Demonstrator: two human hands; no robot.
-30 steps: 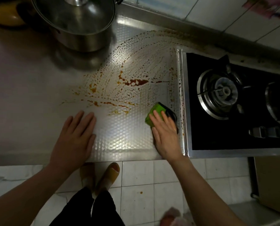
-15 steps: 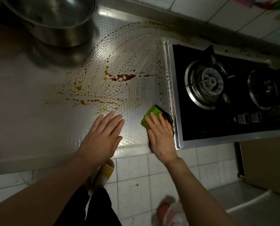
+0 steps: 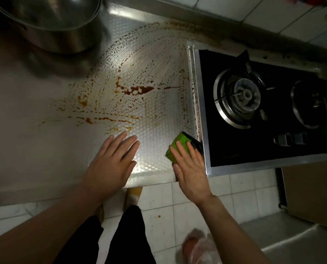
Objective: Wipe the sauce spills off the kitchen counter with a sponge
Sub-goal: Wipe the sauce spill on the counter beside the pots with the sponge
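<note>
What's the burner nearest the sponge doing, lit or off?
Off: the burner shows no flame or glow, only its bare metal ring and cap.

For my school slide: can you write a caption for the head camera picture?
Right hand presses a green sponge beside the stove; sauce smears streak the counter.

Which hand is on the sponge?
The right hand, fingers flat on the green sponge beside the stove; the left hand rests on the counter alone.
</note>
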